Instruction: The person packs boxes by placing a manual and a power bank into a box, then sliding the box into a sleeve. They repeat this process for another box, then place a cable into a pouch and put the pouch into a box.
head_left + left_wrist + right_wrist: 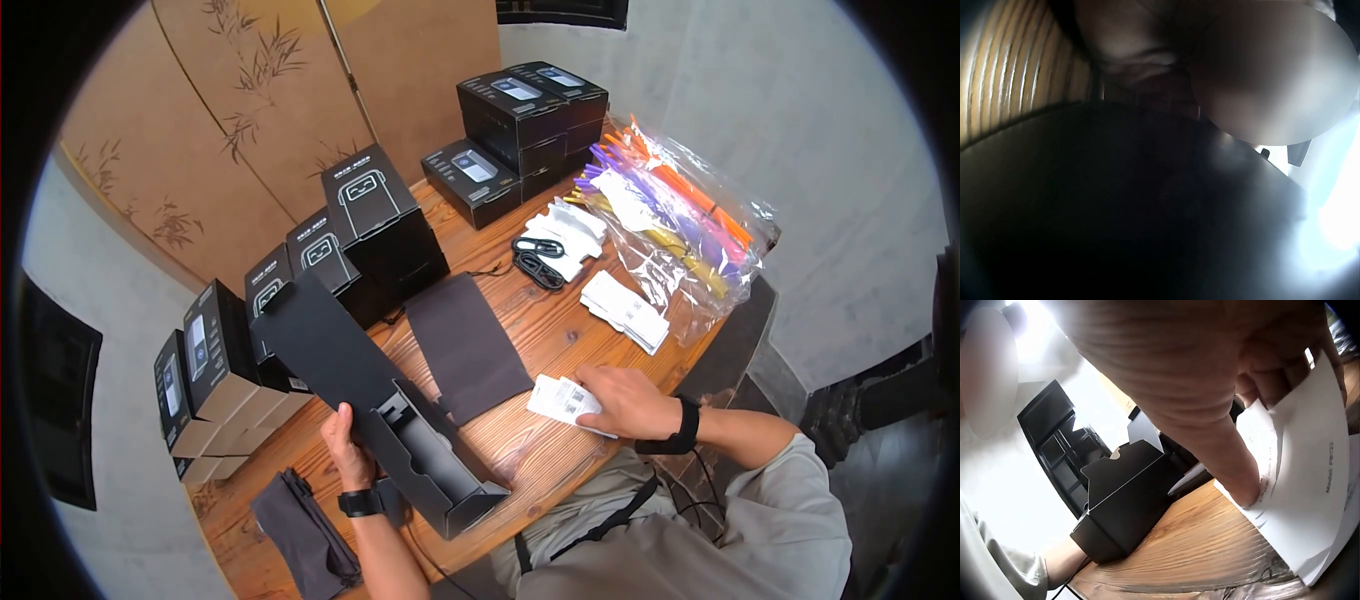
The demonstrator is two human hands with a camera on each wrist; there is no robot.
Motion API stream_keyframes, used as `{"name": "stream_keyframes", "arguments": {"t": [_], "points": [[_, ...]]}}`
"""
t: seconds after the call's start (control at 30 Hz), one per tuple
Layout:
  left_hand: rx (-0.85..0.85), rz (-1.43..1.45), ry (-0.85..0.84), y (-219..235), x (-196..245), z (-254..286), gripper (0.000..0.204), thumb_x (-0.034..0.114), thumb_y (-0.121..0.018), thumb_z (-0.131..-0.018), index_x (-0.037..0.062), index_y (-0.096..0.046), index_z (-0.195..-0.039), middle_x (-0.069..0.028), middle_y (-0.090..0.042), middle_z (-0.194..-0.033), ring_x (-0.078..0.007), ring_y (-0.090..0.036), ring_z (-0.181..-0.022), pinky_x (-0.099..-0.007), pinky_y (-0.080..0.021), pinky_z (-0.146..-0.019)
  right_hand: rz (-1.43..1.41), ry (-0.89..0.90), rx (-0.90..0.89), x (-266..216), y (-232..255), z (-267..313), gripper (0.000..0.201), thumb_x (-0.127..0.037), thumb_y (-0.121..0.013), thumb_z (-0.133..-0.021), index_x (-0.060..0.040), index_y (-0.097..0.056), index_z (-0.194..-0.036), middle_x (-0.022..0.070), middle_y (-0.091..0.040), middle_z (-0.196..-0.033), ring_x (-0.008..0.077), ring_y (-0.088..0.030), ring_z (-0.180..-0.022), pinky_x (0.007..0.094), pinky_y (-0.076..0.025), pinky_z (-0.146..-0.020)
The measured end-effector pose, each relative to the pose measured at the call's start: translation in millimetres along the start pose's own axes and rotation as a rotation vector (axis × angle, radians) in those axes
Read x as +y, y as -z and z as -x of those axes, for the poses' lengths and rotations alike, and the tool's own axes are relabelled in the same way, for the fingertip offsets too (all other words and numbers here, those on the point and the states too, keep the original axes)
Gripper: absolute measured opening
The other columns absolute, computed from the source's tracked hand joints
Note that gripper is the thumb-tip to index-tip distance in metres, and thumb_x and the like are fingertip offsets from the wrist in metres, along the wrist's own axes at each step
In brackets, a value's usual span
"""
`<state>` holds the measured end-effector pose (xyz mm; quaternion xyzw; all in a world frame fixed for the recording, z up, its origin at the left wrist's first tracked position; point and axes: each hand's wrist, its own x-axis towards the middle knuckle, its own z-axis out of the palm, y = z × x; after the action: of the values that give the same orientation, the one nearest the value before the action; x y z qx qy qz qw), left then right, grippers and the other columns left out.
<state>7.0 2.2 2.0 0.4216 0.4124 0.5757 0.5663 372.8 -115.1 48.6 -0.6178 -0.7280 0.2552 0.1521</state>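
Note:
My left hand (348,450) grips the side of an open black cardboard box (402,480), thumb up along its edge. The box's long lid (325,340) is folded back, and a pale interior shows. Its dark panel (1116,194) fills most of the left wrist view, hiding the fingers. At the table's front edge, my right hand (630,402) pinches a few white printed leaflets (555,398). In the right wrist view the thumb presses on the printed paper (1313,469). A flat dark grey pouch (468,345) lies between the box and the leaflets.
Closed black boxes (375,205) stand stacked at the left and back (515,125). Coiled black cables (540,262) lie by white paper pieces (575,235). A leaflet stack (625,312) sits near a plastic bag of colourful sticks (680,220). More dark pouches (300,530) lie front left.

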Motion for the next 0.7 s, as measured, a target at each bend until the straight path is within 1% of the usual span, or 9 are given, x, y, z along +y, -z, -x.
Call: {"name": "stream_keyframes", "arguments": {"t": [0.07,0.17,0.2,0.3,0.4,0.5,0.57,0.7], "points": [[0.004,-0.006,0.003,1,-1,0,0.036,0.035,-0.061,-0.094,-0.0006,-0.066,-0.087,-0.0037,-0.065,-0.083,-0.0104,-0.058,-0.072,-0.0232,-0.044,-0.067,0.001,-0.041,-0.031,-2,5,0,0.038,-0.023,-0.075,-0.076,-0.0027,-0.057,-0.102,0.0186,-0.066,-0.093,0.0376,-0.064,-0.087,0.0446,-0.050,-0.073],[-0.033,-0.057,0.006,6,-2,0,0.034,0.036,-0.056,-0.096,0.0025,-0.064,-0.091,-0.0001,-0.064,-0.086,-0.0090,-0.059,-0.076,-0.0237,-0.045,-0.068,0.020,-0.059,0.003,4,13,0,0.039,-0.023,-0.074,-0.077,-0.0021,-0.057,-0.104,0.0188,-0.067,-0.092,0.0371,-0.065,-0.085,0.0447,-0.050,-0.071],[-0.038,-0.056,0.008,6,-1,0,0.035,0.036,-0.057,-0.096,0.0025,-0.064,-0.091,-0.0001,-0.064,-0.086,-0.0089,-0.059,-0.076,-0.0236,-0.045,-0.068,0.030,-0.050,0.024,8,14,1,0.036,-0.021,-0.072,-0.077,-0.0038,-0.058,-0.105,0.0171,-0.064,-0.093,0.0361,-0.063,-0.088,0.0450,-0.049,-0.075],[-0.041,-0.054,0.015,5,0,1,0.035,0.037,-0.057,-0.095,0.0023,-0.064,-0.092,-0.0003,-0.064,-0.086,-0.0088,-0.059,-0.076,-0.0234,-0.045,-0.068,0.110,0.049,0.124,11,19,4,0.043,-0.023,-0.077,-0.074,-0.0042,-0.059,-0.108,0.0158,-0.062,-0.097,0.0356,-0.061,-0.093,0.0428,-0.049,-0.079],[-0.028,-0.060,0.019,4,0,1,0.036,0.038,-0.058,-0.095,0.0021,-0.064,-0.092,-0.0004,-0.064,-0.086,-0.0087,-0.059,-0.076,-0.0234,-0.045,-0.068,0.138,0.042,0.159,5,15,5,0.048,-0.025,-0.080,-0.070,-0.0033,-0.059,-0.107,0.0158,-0.059,-0.100,0.0357,-0.059,-0.096,0.0418,-0.048,-0.082],[-0.022,-0.062,0.017,3,0,1,0.037,0.038,-0.058,-0.095,0.0020,-0.064,-0.092,-0.0006,-0.064,-0.086,-0.0087,-0.058,-0.075,-0.0233,-0.045,-0.067,0.161,0.005,0.148,5,9,3,0.048,-0.025,-0.081,-0.069,-0.0021,-0.058,-0.104,0.0173,-0.060,-0.099,0.0355,-0.060,-0.095,0.0419,-0.049,-0.081],[-0.016,-0.055,0.015,1,0,1,0.037,0.038,-0.058,-0.095,0.0022,-0.064,-0.092,-0.0005,-0.064,-0.086,-0.0087,-0.058,-0.075,-0.0233,-0.044,-0.066,0.140,-0.004,0.102,10,6,0,0.048,-0.024,-0.081,-0.068,-0.0014,-0.058,-0.103,0.0180,-0.059,-0.099,0.0353,-0.060,-0.095,0.0419,-0.048,-0.081],[0.003,0.005,0.012,0,1,1,0.035,0.033,-0.061,-0.094,-0.0012,-0.066,-0.089,-0.0036,-0.066,-0.085,-0.0104,-0.059,-0.073,-0.0228,-0.045,-0.067,0.082,0.006,0.017,10,10,-7,0.046,-0.023,-0.080,-0.069,-0.0001,-0.058,-0.102,0.0182,-0.060,-0.097,0.0357,-0.060,-0.093,0.0424,-0.048,-0.080]]}}
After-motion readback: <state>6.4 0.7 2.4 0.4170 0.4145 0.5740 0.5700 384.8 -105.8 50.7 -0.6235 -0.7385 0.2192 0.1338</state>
